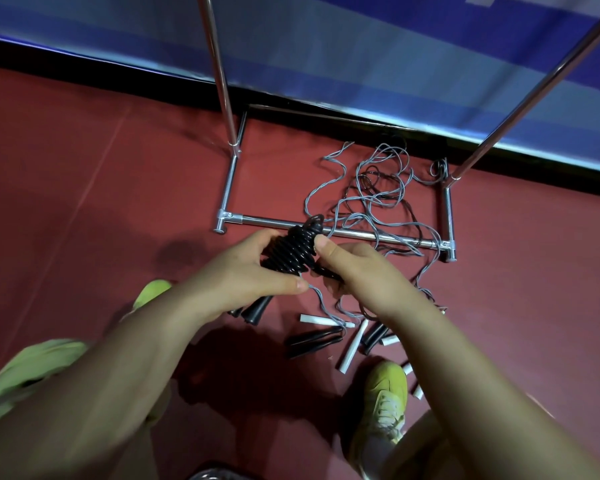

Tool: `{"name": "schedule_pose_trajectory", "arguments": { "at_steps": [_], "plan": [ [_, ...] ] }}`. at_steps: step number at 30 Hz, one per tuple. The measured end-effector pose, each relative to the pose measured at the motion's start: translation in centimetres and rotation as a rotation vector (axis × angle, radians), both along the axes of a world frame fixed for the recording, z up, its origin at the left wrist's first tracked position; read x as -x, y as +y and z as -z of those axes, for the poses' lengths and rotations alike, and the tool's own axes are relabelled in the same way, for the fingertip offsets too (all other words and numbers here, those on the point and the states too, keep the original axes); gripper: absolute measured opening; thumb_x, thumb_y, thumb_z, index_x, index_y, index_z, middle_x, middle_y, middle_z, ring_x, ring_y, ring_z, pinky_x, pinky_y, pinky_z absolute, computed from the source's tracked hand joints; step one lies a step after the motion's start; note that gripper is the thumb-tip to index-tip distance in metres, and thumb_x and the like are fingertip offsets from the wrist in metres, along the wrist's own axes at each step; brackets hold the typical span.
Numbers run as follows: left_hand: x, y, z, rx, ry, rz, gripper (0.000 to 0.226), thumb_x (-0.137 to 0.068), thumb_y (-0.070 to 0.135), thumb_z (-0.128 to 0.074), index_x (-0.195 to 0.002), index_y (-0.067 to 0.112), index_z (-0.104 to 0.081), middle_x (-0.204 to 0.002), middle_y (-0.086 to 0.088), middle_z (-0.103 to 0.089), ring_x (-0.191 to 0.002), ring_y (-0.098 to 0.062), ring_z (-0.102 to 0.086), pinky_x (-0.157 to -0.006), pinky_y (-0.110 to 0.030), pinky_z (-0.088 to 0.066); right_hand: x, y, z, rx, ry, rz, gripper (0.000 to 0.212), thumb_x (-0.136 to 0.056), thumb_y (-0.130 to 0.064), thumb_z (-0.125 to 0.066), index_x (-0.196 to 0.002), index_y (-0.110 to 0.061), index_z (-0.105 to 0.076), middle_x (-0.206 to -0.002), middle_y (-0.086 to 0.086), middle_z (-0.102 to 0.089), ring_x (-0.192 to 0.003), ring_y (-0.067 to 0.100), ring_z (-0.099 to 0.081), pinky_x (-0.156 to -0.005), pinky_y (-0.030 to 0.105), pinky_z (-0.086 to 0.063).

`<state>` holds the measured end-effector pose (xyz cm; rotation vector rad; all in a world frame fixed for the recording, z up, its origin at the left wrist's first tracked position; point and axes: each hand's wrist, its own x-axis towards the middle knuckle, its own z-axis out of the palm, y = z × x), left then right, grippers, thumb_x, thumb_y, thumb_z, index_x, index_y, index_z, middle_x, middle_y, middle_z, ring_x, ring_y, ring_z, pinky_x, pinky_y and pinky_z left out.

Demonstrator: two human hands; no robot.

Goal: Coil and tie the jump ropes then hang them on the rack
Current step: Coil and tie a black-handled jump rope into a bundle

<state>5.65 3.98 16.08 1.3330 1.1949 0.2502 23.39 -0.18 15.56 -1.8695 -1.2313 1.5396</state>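
Already wound tight, the black rope bundle (293,252) sits held in the left hand (253,268) while the right hand (352,268) pinches its end, likely to tie it; loose ropes (378,199) sprawl across the rack base (326,230) beyond.

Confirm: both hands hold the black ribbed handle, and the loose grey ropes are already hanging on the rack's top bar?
Not quite. In the head view both hands do hold the black ribbed handle, but the grey ropes lie tangled on the red floor across the rack's base bar, not hanging.
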Motion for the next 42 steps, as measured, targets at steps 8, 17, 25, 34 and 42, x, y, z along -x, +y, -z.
{"name": "schedule_pose_trajectory", "arguments": {
  "at_steps": [8,17,25,34,42],
  "plan": [
    [0.1,-0.3,0.1,-0.072,0.117,0.154,0.056,-0.074,0.033,-0.076,-0.118,0.042,-0.043,-0.1,0.024,-0.06,-0.09,0.015,-0.054,-0.07,-0.002,-0.038,0.2,0.0,0.4,-0.005,0.037,0.058,0.058,-0.088,-0.056,-0.052,-0.078,0.0,-0.063,-0.058,0.003,-0.053,-0.059,0.019,-0.044,-0.064,0.036,-0.039],
    [0.1,-0.1,0.5,0.043,-0.016,-0.009,0.022,-0.092,0.013,-0.057,-0.114,0.015,-0.055,-0.101,-0.002,-0.069,-0.093,-0.014,-0.067,-0.086,-0.029,-0.051,-0.3,0.2,0.3,0.008,0.137,0.054,0.024,-0.093,-0.024,-0.058,-0.08,-0.004,-0.064,-0.07,0.007,-0.061,-0.066,0.015,-0.053,-0.077,0.034,-0.045],
    [-0.1,0.0,-0.4,0.156,-0.233,-0.098,0.024,-0.086,-0.002,-0.058,-0.096,0.02,-0.066,-0.076,0.002,-0.072,-0.068,-0.011,-0.068,-0.058,-0.022,-0.053,-0.1,0.1,-0.4,0.032,0.278,0.033,0.017,-0.094,-0.014,-0.055,-0.081,-0.009,-0.065,-0.074,0.005,-0.064,-0.078,0.023,-0.054,-0.079,0.03,-0.044],
    [-0.1,0.0,-0.6,0.219,-0.348,-0.137,0.029,-0.067,0.011,-0.072,-0.095,0.015,-0.067,-0.078,-0.001,-0.072,-0.073,-0.014,-0.068,-0.061,-0.025,-0.056,-0.4,0.1,-0.6,-0.015,0.05,0.028,0.058,-0.081,-0.053,-0.061,-0.077,0.005,-0.062,-0.052,0.003,-0.051,-0.048,0.012,-0.045,-0.054,0.021,-0.037],
    [-0.6,-0.1,-0.8,0.215,-0.36,-0.233,0.04,-0.062,0.005,-0.072,-0.1,0.009,-0.063,-0.076,-0.001,-0.07,-0.069,-0.014,-0.067,-0.056,-0.026,-0.054,-0.3,0.2,-1.2,-0.038,0.107,0.045,0.059,-0.079,-0.057,-0.056,-0.075,0.002,-0.061,-0.056,0.005,-0.056,-0.051,0.015,-0.048,-0.055,0.022,-0.041]
  ]
}}
